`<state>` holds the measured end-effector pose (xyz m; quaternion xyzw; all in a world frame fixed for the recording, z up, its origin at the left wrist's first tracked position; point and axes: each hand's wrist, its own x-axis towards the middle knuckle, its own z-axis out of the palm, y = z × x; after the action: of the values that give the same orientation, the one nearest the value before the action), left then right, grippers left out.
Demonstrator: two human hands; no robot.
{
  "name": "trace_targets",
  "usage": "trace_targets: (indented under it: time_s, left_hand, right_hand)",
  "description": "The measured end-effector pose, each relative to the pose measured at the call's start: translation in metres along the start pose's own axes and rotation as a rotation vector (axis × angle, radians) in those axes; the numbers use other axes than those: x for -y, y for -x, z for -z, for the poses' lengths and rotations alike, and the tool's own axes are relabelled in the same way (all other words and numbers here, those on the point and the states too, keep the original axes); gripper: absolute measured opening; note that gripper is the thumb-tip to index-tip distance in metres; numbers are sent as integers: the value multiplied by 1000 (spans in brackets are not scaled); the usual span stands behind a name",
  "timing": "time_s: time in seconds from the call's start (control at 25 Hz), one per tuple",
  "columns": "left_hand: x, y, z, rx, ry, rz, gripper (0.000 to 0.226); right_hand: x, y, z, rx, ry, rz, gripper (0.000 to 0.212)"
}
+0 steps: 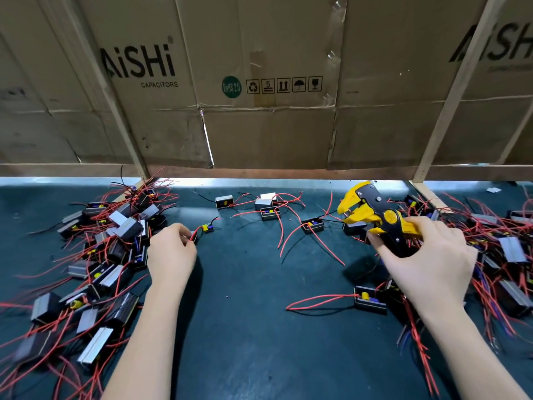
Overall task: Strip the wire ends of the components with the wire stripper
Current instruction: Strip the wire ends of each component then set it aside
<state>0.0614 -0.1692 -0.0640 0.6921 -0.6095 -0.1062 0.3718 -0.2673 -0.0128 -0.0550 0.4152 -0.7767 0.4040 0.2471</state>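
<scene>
Wire stripper (375, 215) in right hand (427, 264)

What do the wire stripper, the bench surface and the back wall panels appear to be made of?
Wire stripper: looks like moulded yellow plastic with black, probably metal, plates; small screws show on them.
Bench surface: dark green matte mat, possibly rubber or felt; there is no glare and it is speckled with debris.
Back wall panels: brown corrugated cardboard, creased and torn, with printed shipping symbols.
</scene>
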Motion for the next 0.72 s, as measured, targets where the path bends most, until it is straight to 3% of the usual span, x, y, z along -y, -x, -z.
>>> trace_targets:
  time_s: [0.12, 0.24, 0.36, 0.52, 0.64, 0.72]
  left_hand:
    - [0, -5, 3, -32, 145, -30, 18]
    - [8, -8, 7, 9, -92, -130, 42]
    - [14, -11, 2, 80, -139, -159, 27]
    - [12, -14, 2, 45, 262, 42, 10]
    - [16, -14, -1, 88, 85, 65, 13]
    - [13, -11, 0, -2, 67, 53, 17]
  right_hand:
    - [-1, 0, -1, 6, -1, 0, 57]
    - [-1, 1, -2, 14, 0, 9, 57]
    - [0, 1, -2, 5, -6, 18, 54]
    - [2, 2, -1, 5, -5, 29, 53]
    - [1, 1, -1, 4, -4, 37, 53]
    - [0, 2, -2, 5, 1, 47, 52]
